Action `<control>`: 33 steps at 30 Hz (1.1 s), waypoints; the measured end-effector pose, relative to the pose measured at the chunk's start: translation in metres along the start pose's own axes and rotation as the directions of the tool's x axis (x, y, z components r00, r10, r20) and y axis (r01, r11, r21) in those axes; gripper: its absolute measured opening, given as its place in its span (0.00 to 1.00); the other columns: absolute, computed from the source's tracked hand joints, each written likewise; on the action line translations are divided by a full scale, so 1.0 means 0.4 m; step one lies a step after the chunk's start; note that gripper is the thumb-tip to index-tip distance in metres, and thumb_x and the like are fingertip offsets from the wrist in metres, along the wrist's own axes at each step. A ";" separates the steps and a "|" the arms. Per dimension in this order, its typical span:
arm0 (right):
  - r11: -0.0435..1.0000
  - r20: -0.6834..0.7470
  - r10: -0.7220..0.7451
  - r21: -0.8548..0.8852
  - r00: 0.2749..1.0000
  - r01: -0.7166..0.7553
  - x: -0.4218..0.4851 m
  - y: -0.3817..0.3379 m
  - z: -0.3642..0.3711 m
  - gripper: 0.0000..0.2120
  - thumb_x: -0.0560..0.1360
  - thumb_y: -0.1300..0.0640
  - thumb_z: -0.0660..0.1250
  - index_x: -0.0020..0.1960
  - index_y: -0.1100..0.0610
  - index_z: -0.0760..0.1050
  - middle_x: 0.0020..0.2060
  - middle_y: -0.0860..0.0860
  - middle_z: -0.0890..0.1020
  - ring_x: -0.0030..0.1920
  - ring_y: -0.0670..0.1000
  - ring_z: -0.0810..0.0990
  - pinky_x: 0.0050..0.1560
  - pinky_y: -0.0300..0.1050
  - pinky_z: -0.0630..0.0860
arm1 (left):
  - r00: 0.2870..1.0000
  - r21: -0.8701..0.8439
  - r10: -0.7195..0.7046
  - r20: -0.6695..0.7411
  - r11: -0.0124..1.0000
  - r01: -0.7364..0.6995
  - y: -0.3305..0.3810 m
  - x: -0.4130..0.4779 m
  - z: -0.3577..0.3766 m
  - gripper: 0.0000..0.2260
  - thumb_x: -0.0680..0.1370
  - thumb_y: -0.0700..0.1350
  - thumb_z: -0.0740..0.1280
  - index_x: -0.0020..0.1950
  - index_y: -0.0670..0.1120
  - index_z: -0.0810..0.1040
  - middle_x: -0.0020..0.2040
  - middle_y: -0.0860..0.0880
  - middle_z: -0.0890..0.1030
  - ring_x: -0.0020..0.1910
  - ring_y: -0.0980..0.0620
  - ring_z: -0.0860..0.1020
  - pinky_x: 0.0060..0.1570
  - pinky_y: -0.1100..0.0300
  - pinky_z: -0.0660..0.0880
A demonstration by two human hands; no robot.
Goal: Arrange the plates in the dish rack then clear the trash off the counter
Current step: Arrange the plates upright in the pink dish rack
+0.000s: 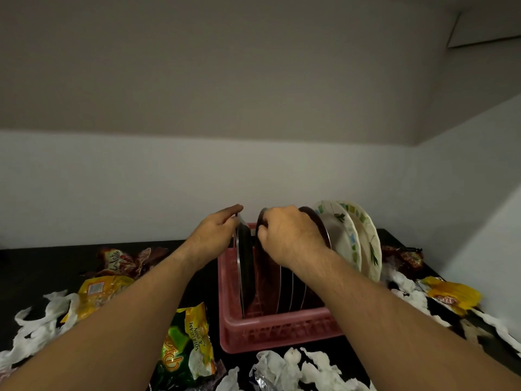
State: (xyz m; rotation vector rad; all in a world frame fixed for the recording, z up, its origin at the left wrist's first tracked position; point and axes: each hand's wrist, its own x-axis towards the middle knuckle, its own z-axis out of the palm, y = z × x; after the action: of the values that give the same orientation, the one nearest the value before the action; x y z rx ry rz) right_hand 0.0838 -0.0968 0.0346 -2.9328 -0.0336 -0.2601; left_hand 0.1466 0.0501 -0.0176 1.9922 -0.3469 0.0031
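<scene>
Pink dish rack (279, 331) on dark bench (42, 266), holding upright steel plates and two white patterned plates (363, 244) at right. Left hand (217, 231) grips leftmost steel plate (244, 266) by its top rim; right hand (290, 232) grips the neighbouring dark plate (266, 266). Snack wrappers (186, 348) and crumpled tissues (304, 368) around rack.

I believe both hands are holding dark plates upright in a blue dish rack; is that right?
Not quite: the head view shows the dish rack is pink, not blue. The left hand and right hand do hold dark plates upright in it.
</scene>
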 end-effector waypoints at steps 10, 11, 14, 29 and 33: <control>0.949 0.108 -0.011 0.314 0.994 -0.023 -0.045 -0.023 0.079 0.16 0.83 0.46 0.56 0.61 0.52 0.76 0.42 0.47 0.76 0.36 0.44 0.75 0.33 0.38 0.71 | 0.999 -0.174 -0.041 0.008 0.984 0.041 0.006 -0.010 0.022 0.18 0.84 0.47 0.55 0.74 0.56 0.66 0.75 0.53 0.65 0.69 0.58 0.64 0.64 0.61 0.63; 0.950 0.105 -0.020 0.311 0.994 -0.014 -0.047 -0.021 0.078 0.16 0.83 0.46 0.56 0.62 0.52 0.76 0.44 0.48 0.76 0.37 0.43 0.74 0.34 0.38 0.72 | 0.999 -0.185 -0.044 0.011 0.982 0.046 0.007 -0.011 0.023 0.18 0.84 0.47 0.55 0.74 0.56 0.66 0.75 0.53 0.65 0.69 0.58 0.64 0.63 0.60 0.63; 0.970 0.111 -0.082 0.236 0.990 0.054 -0.054 -0.023 0.072 0.15 0.84 0.50 0.56 0.66 0.55 0.73 0.54 0.53 0.78 0.44 0.48 0.77 0.43 0.42 0.77 | 0.998 -0.219 -0.055 0.014 0.974 0.057 0.011 -0.014 0.022 0.18 0.84 0.47 0.55 0.74 0.56 0.66 0.75 0.52 0.66 0.65 0.60 0.64 0.61 0.61 0.64; 0.992 0.108 -0.028 0.125 0.994 0.014 -0.043 -0.055 0.069 0.09 0.82 0.60 0.58 0.57 0.63 0.73 0.51 0.59 0.80 0.50 0.59 0.81 0.43 0.48 0.75 | 0.996 -0.056 -0.082 -0.030 0.995 0.080 0.010 -0.016 0.022 0.22 0.83 0.50 0.57 0.77 0.49 0.62 0.73 0.48 0.68 0.71 0.49 0.67 0.64 0.58 0.64; 0.990 0.234 0.133 0.005 0.963 -0.138 -0.010 -0.073 0.045 0.17 0.78 0.64 0.66 0.65 0.62 0.71 0.54 0.58 0.79 0.52 0.57 0.80 0.41 0.46 0.75 | 0.991 0.271 0.000 -0.131 0.962 0.036 0.027 -0.006 0.014 0.14 0.79 0.44 0.57 0.60 0.40 0.75 0.47 0.42 0.81 0.40 0.49 0.77 0.36 0.57 0.72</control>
State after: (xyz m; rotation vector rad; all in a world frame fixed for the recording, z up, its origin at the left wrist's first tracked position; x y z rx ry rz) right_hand 0.0817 -0.0647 0.0222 -2.9113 0.1296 0.1067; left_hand 0.1408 0.0416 -0.0106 2.2555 -0.2545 0.1770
